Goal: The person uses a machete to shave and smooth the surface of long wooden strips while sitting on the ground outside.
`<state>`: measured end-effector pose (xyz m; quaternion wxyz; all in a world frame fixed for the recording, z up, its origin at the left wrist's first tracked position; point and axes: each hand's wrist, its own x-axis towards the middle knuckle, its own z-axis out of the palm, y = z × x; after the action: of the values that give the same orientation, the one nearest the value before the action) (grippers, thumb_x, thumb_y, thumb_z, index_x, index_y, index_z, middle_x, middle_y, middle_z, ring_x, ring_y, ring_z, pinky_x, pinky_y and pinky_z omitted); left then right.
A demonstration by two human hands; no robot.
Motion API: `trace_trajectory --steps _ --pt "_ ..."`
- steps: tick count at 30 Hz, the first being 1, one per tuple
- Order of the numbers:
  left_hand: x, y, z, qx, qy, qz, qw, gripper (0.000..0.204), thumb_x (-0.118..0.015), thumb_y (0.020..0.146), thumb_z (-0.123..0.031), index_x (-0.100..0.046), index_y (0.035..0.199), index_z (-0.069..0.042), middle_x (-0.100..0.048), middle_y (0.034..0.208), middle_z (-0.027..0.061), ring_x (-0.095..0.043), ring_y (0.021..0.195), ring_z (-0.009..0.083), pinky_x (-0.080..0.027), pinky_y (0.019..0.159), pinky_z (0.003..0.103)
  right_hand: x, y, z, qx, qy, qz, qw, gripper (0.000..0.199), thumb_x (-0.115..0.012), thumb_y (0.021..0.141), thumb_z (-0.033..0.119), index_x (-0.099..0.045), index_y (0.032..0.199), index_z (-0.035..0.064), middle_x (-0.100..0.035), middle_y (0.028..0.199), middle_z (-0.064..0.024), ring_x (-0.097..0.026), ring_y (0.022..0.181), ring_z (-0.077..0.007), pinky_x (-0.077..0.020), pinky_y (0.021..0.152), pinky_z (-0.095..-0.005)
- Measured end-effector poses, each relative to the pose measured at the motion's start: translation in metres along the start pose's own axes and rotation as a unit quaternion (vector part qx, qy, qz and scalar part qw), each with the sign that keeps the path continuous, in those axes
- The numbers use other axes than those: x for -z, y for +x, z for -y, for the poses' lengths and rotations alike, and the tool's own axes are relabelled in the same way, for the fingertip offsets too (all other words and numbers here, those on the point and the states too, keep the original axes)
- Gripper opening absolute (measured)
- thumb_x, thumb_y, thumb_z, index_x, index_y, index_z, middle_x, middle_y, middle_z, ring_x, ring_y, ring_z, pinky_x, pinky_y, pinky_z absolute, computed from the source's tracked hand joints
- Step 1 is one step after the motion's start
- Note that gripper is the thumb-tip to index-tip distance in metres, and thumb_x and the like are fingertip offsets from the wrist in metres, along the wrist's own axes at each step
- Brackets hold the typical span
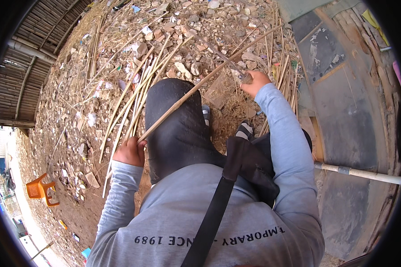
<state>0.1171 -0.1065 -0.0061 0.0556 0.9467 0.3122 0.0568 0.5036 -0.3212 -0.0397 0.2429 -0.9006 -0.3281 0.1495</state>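
Long pale-brown bamboo strip (205, 80) slanting across a black cloth trouser leg (178, 129)

It runs from near left to far right, the left hand (130, 152) curled closed around its near end, back of the hand up; the right arm stretches forward, its hand (256, 83) fisted around the handle of a dark, narrow-bladed metal knife (220, 54) pointing far left, the blade crossing the strip, contact unclear; thin pale bamboo strips (143, 84) lie left of the leg, an orange plastic chair (35, 188) farther left
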Motion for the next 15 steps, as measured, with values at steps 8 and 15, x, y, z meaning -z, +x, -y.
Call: trace_trajectory --steps 8,15 --pt "0.009 0.006 -0.005 -0.019 -0.007 0.012 1.0 0.02 -0.056 0.091 -0.025 -0.059 0.093 -0.006 -0.064 0.081 0.0181 -0.062 0.07 0.0399 -0.049 0.06 0.048 0.001 -0.006 0.007 0.048 -0.016 0.065 0.997 0.039 -0.072 0.071 0.028 -0.066 0.101 0.0042 -0.067 0.084 -0.0175 -0.065 0.081 -0.0329 -0.0505 0.075 -0.0397" --pt "0.012 0.004 -0.005 -0.015 -0.016 0.017 1.0 0.022 -0.057 0.09 -0.026 -0.06 0.093 -0.004 -0.064 0.085 0.0187 -0.063 0.073 0.0387 -0.05 0.064 0.047 0.007 -0.018 0.031 0.062 -0.051 0.094 0.992 0.036 -0.073 0.071 0.029 -0.066 0.096 0.0031 -0.065 0.079 -0.0163 -0.064 0.076 -0.0293 -0.0498 0.072 -0.0391"
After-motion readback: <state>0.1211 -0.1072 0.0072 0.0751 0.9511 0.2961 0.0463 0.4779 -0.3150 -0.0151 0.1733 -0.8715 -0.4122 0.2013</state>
